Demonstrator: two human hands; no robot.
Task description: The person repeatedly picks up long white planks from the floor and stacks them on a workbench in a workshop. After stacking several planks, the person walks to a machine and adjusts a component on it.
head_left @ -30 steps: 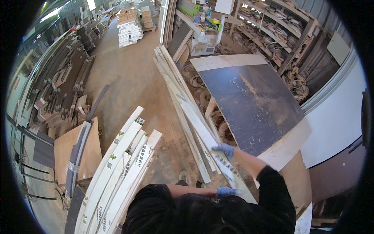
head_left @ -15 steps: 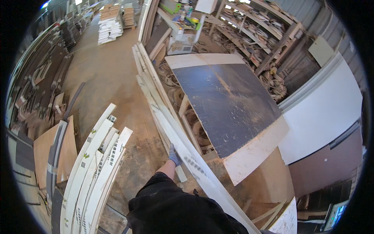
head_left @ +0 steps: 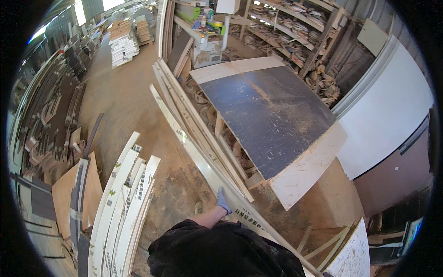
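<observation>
A bluish-grey glove covers my left hand [head_left: 222,201], whose fingers are wrapped at the edge of a long, pale board [head_left: 191,148] with dark print on its face. The board runs slantwise from the far middle, past my hand, to the lower right beside my black-clothed body. Its far end lies just left of several long, narrow wooden strips [head_left: 199,129], with a narrow gap between. My right hand does not show; the near end of the board runs out of sight at the lower edge.
A dark-topped panel table [head_left: 272,122] stands right of the strips. White printed boards [head_left: 121,203] are stacked at the left. Large white panels [head_left: 387,111] lean at the right, with shelves of coiled edging [head_left: 290,27] behind. More boards [head_left: 123,41] are piled far back.
My left hand and the board it holds have moved nearer and to the right in the picture. The board has turned, showing more of its printed face, and its far end stands apart from the strips.
</observation>
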